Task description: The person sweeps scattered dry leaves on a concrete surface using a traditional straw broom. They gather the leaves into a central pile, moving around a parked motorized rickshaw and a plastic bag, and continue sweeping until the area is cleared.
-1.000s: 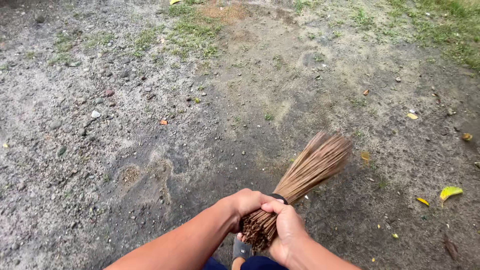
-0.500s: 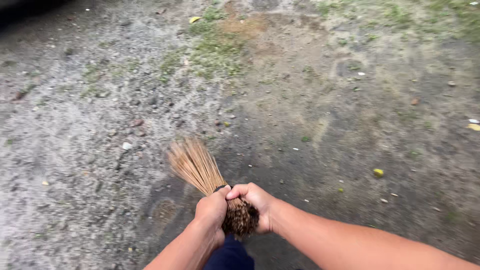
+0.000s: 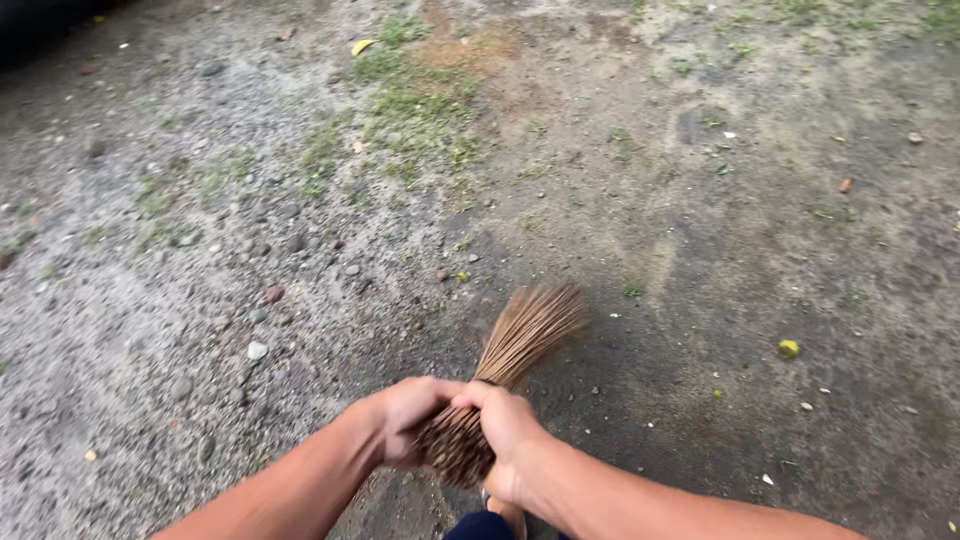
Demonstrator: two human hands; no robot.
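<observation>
— What do we have in our hands here?

— A stick broom (image 3: 505, 375), a bundle of thin brown ribs. We hold it by the bound butt end, low in the head view, and the loose tips fan out up and to the right, blurred, just over the ground (image 3: 700, 250).

— And the grip?

— Both are wrapped tight around the bundle. Our left hand (image 3: 405, 420) closes on it from the left, our right hand (image 3: 505, 425) from the right, fingers curled over the top. The two hands touch each other at the knuckles.

— What lies about us?

— Bare dark earth under the broom and to the right; paler gravel with small stones to the left. A grass patch (image 3: 420, 105) sits well ahead of the tips. A small yellow leaf (image 3: 788, 348) lies to the right of the broom, well apart from it, and another yellow leaf (image 3: 362, 45) rests far up by the grass. A white pebble (image 3: 257, 350) lies to the left of our left forearm.

— Anything below the hands?

— A bit of dark blue cloth (image 3: 480, 525) at the bottom edge, with what looks like a toe beside it; we cannot tell more.
</observation>
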